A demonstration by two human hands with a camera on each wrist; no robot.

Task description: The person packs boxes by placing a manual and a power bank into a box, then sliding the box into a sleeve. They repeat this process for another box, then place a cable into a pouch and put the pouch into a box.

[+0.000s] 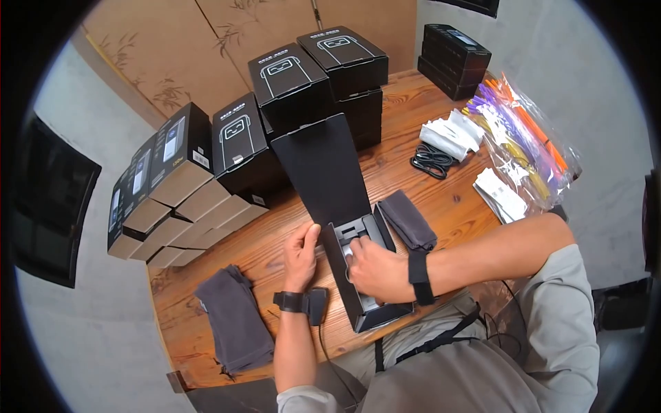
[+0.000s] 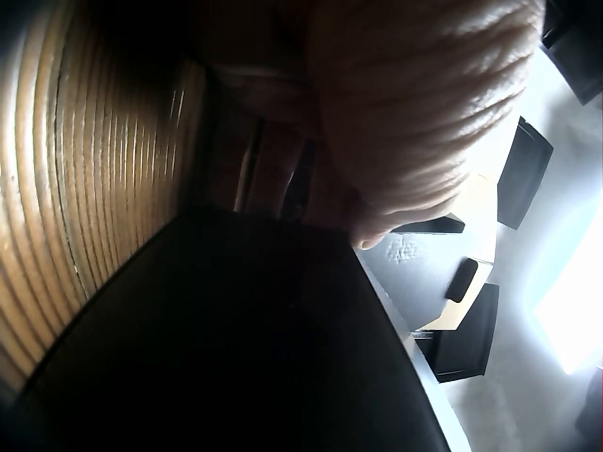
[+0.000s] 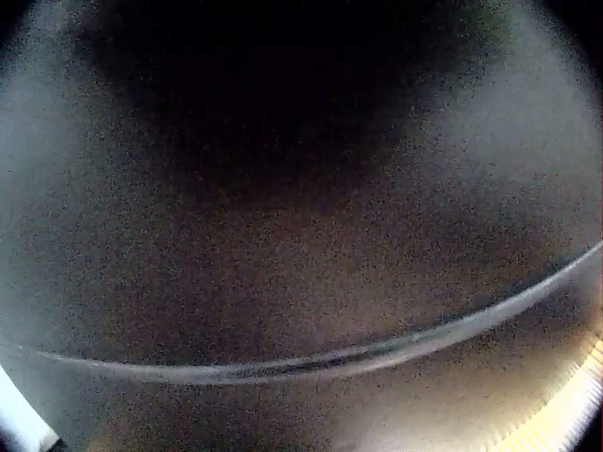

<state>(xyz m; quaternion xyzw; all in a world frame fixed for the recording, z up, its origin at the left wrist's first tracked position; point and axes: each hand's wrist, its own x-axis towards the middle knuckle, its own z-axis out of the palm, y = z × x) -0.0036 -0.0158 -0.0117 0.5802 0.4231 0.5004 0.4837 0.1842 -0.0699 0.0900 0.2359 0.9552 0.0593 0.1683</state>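
Note:
An open black box (image 1: pixel 342 289) stands on the table, its tall lid (image 1: pixel 322 165) raised at the far end. Grey inserts (image 1: pixel 352 227) with dark slots show inside. My right hand (image 1: pixel 375 270) reaches into the box with bent fingers; its fingertips are hidden, so I cannot tell what they hold. At the far left corner of the box, my left hand (image 1: pixel 301 256) grips the wall, thumb (image 2: pixel 369 241) at the rim and fingers in shadow against the side. The right wrist view is mostly dark, with a pale curved edge (image 3: pixel 311 364) across it.
Dark folded cloths lie left (image 1: pixel 234 320) and right (image 1: pixel 407 219) of the box. Stacked black boxes (image 1: pixel 289 76) rise behind, with more boxes (image 1: pixel 169 172) at the left. Toward the right are a black cable (image 1: pixel 432 161), white packets (image 1: pixel 451 134) and a clear bag of colourful strips (image 1: pixel 523 141).

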